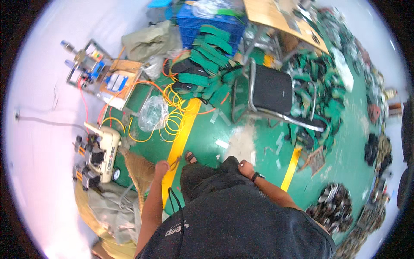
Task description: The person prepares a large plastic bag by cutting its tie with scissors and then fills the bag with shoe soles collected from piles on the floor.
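Observation:
My left hand [161, 168] hangs beside my left leg with its fingers curled in. A straw broom [139, 170] stands just left of it, its fanned bristles toward the floor marking. Whether the hand holds anything is hidden. My right hand [246, 168], below a dark wristwatch [257, 176], is beside my dark trousers [224, 170], fingers curled. A small pale spot shows at its fingertips, too blurred to name. One sandalled foot [190, 157] steps forward beside the yellow floor line [179, 149].
A black chair [271, 88] with a metal frame stands ahead, among heaps of green straps [321, 86]. Yellow hose coils [174, 125] lie ahead-left, near a cream air compressor [105, 151] and a small machine bench [116, 84]. A blue crate [185, 30] and wooden table [280, 19] stand farther off.

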A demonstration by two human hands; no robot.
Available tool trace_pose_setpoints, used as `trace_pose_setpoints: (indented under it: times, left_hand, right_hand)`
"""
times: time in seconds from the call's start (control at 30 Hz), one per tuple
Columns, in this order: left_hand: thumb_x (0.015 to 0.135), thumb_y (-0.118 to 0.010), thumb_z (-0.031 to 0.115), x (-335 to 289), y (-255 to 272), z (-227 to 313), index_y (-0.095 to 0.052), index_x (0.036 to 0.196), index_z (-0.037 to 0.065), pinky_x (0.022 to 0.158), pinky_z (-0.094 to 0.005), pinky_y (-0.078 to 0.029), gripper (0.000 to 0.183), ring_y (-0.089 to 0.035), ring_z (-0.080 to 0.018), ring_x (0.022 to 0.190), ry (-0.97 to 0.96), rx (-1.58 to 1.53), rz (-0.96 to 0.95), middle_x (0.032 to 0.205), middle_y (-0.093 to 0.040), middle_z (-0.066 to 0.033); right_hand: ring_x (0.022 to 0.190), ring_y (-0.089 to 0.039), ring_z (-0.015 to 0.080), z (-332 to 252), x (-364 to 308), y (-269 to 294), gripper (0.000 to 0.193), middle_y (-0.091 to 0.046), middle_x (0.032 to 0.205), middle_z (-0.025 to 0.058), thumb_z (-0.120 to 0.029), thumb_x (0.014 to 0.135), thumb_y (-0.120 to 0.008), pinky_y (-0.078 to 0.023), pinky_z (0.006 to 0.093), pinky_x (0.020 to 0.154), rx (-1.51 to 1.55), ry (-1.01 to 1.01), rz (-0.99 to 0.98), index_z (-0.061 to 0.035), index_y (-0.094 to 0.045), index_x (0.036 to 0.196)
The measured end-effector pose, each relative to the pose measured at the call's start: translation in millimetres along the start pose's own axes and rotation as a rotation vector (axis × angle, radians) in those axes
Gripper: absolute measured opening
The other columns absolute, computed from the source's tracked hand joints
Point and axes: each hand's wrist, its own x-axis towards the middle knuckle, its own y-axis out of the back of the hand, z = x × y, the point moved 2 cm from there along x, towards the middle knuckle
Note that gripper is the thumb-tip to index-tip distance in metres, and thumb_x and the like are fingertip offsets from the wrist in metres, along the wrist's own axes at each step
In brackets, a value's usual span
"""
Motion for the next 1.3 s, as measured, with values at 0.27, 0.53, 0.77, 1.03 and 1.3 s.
trace_pose_setpoints:
  times: [0.27,0.53,0.77,1.03,1.3]
  left_hand:
    - [0.065,-0.050,0.007,96,-8,79,-0.063,0.058,0.008,0.053,-0.0355,-0.045,0.015,-0.058,-0.0261,0.055,-0.427,0.502,-0.102,0.060,-0.060,-0.0096]
    - [0.069,-0.052,0.009,90,-240,306,-0.063,0.061,0.008,0.058,-0.0332,-0.047,0.014,-0.060,-0.0215,0.059,-0.417,0.303,-0.346,0.062,-0.062,-0.0104]
    - [0.064,-0.049,0.003,19,-455,390,-0.063,0.057,0.009,0.055,-0.0321,-0.045,0.017,-0.058,-0.0200,0.056,-0.433,0.559,-0.823,0.058,-0.061,-0.0077]
    - [0.064,-0.047,0.002,-52,-648,476,-0.063,0.057,0.006,0.049,-0.0288,-0.043,0.018,-0.054,-0.0159,0.050,-0.307,0.693,-1.176,0.054,-0.058,-0.0066]
    - [0.074,-0.055,0.019,-28,-863,528,-0.063,0.069,0.006,0.056,-0.0364,-0.046,0.016,-0.058,-0.0234,0.060,-0.711,1.062,-1.022,0.064,-0.060,-0.0093]
  right_hand:
    - [0.094,-0.059,0.0396,25,-91,5,0.042,-0.062,0.099,0.0249,-0.031,0.082,-0.061,-0.048,0.0403,0.080,0.343,-0.082,0.166,0.0007,-0.055,0.109]
    - [0.048,-0.056,0.0188,300,-149,-35,0.032,-0.059,0.060,0.0119,-0.012,0.080,-0.062,-0.042,0.0311,0.043,0.950,-0.536,0.471,0.0037,-0.049,0.105]
    - [0.042,-0.054,0.0196,489,-214,-16,0.022,-0.058,0.059,0.0103,-0.020,0.084,-0.056,-0.041,0.0336,0.037,0.350,-0.217,0.683,0.0005,-0.054,0.091]
    - [0.036,-0.053,0.0192,632,-299,177,0.022,-0.058,0.054,0.0121,-0.021,0.083,-0.054,-0.042,0.0313,0.035,1.168,-0.780,0.578,0.0013,-0.054,0.086]
    - [0.036,-0.048,0.0155,911,-365,236,0.022,-0.057,0.054,0.0092,-0.024,0.083,-0.055,-0.036,0.0297,0.034,1.242,-0.829,0.786,-0.0018,-0.057,0.080]
